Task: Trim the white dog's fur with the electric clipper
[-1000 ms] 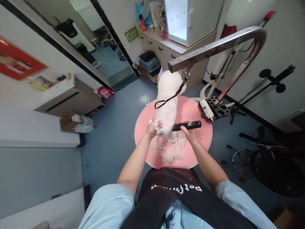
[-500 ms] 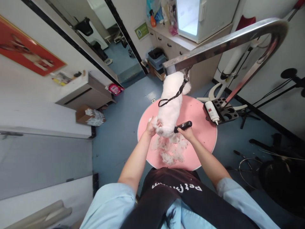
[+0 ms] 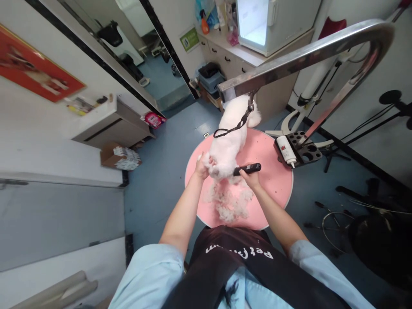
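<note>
A white dog [image 3: 227,141] stands on the round pink table [image 3: 267,191], its rear toward me and its head hidden beneath the metal arm. At the left of its rear my left hand [image 3: 202,166] is closed on part of it, with fingertips showing through the fur; I cannot tell whether that is a leg or the tail. My right hand [image 3: 252,178] grips a black hair clipper [image 3: 247,169], whose front end meets the right side of the dog's rear. Loose clumps of cut fur [image 3: 230,206] lie on the table nearer to me.
A curved metal grooming arm [image 3: 305,58] reaches over the table, and a black loop leash [image 3: 236,127] hangs from it across the dog's back. At the right edge, a black tool holder [image 3: 305,150] carries a white bottle [image 3: 286,150]. A stool [image 3: 337,231] stands on the floor at right.
The dog's rear and my left hand have shifted slightly left and up. The clipper has turned a little flatter, its front end still at the dog's rear.
</note>
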